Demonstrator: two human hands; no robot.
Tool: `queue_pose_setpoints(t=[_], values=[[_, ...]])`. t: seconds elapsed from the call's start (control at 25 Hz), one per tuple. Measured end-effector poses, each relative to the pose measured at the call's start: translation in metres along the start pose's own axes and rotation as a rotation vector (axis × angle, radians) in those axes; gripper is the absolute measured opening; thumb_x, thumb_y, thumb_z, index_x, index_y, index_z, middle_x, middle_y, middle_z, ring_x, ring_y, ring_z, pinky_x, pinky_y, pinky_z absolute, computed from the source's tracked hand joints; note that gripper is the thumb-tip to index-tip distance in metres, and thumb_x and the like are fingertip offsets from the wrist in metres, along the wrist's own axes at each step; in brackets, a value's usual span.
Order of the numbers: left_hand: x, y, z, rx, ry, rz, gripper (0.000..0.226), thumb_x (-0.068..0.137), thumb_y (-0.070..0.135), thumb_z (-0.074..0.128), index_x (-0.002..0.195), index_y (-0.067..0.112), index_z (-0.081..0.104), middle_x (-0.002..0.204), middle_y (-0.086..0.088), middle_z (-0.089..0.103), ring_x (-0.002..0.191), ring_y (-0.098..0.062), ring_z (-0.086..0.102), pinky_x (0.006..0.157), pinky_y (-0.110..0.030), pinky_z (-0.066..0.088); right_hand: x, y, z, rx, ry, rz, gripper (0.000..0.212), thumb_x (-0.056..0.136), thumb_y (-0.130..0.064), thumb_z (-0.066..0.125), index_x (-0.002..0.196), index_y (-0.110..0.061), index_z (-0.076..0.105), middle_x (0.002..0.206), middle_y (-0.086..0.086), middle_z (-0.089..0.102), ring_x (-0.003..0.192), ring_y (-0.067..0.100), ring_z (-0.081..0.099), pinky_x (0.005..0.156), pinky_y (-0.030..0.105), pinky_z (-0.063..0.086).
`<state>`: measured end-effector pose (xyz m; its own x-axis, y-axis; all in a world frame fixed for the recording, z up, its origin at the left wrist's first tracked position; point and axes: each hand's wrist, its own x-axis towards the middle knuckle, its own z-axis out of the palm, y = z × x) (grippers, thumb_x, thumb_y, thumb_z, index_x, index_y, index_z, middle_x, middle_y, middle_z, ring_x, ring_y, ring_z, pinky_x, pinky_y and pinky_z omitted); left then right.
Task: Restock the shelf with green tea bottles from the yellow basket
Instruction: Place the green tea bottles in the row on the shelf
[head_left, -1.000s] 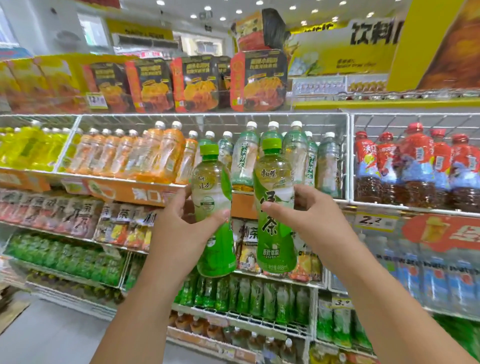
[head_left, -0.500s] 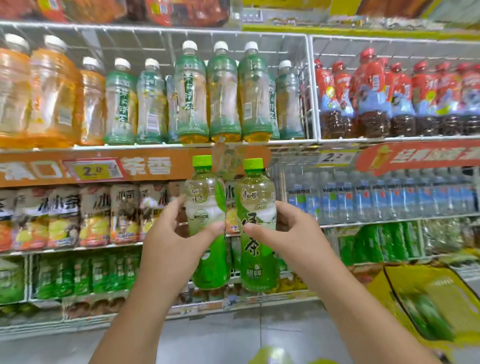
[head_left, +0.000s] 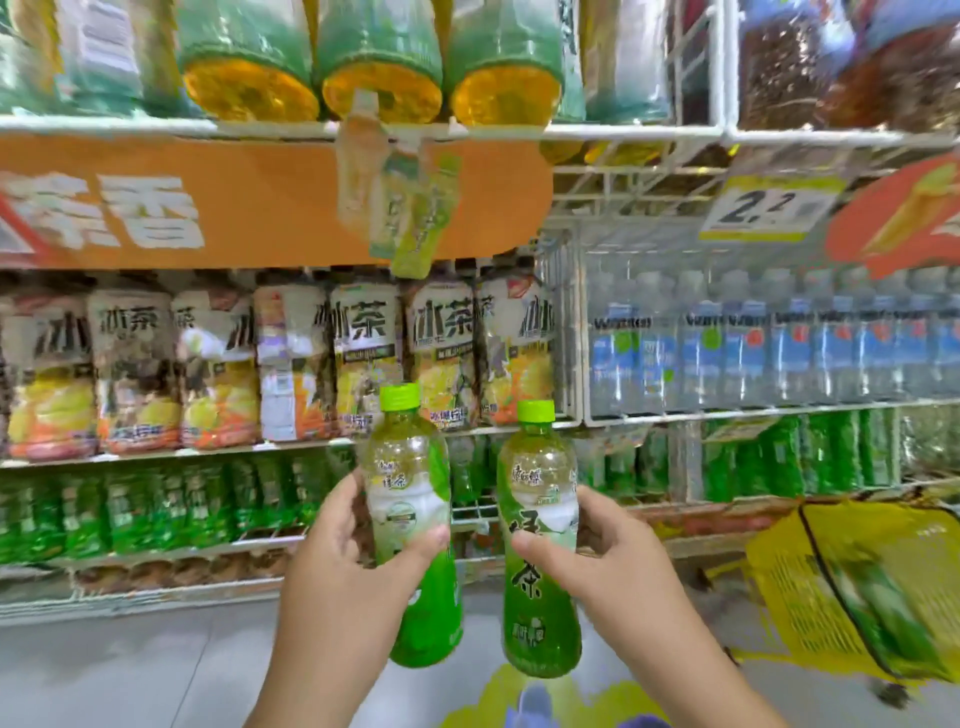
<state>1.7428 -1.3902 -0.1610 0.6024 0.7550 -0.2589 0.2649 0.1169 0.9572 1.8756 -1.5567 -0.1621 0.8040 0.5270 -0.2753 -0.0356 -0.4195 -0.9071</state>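
The left hand (head_left: 345, 566) grips a green tea bottle (head_left: 413, 525) around its middle, thumb across the label in front and fingers curled behind it. The right hand (head_left: 597, 561) holds a second green tea bottle (head_left: 540, 540) the same way, thumb pressed on the front of the label. Both bottles stand upright with bright green caps on top, side by side with a narrow gap between them, in front of the shelves.

Beyond the left hand, a wire shelf (head_left: 156, 548) carries a row of green-labelled bottles (head_left: 130, 509), blurred. Above and beyond both hands, another level holds bottles with grey and yellow labels (head_left: 363, 353), packed in a row. Higher still, an orange sign (head_left: 234, 202) runs under the top shelf, where the bases of large bottles with amber liquid (head_left: 382, 91) show.

Up and to the right of the right hand, a wire compartment is filled with clear water bottles with blue labels (head_left: 753, 343), under a yellow price tag (head_left: 769, 208).

To the right of the right hand and lower, the yellow basket (head_left: 810, 587) sits near the floor, tilted in view, with green bottles (head_left: 878, 608) lying inside it, too blurred to count.
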Motion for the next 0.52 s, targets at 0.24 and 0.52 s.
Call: queue_pose_setpoints(t=[0.24, 0.52], values=[[0.047, -0.09, 0.03, -0.04, 0.04, -0.119, 0.071, 0.07, 0.002, 0.089, 0.127, 0.035, 0.061, 0.1, 0.024, 0.073, 0.09, 0.002, 0.07, 0.051, -0.003, 0.046, 0.063, 0.091, 0.03, 0.034, 0.0, 0.118, 0.095, 0.052, -0.077, 0.086, 0.133, -0.033, 0.065, 0.127, -0.016, 0.07, 0.118, 0.004, 0.064, 0.105, 0.04, 0.052], [0.117, -0.174, 0.043, -0.035, 0.021, -0.078, 0.054, 0.08, 0.006, 0.083, 0.116, 0.04, 0.062, 0.099, 0.028, 0.075, 0.093, 0.007, 0.071, 0.062, -0.012, 0.053, 0.132, 0.162, 0.066, 0.07, 0.018, 0.082, 0.061, 0.061, -0.058, 0.085, 0.111, -0.024, 0.075, 0.105, -0.01, 0.078, 0.105, 0.015, 0.071, 0.099, 0.049, 0.054]])
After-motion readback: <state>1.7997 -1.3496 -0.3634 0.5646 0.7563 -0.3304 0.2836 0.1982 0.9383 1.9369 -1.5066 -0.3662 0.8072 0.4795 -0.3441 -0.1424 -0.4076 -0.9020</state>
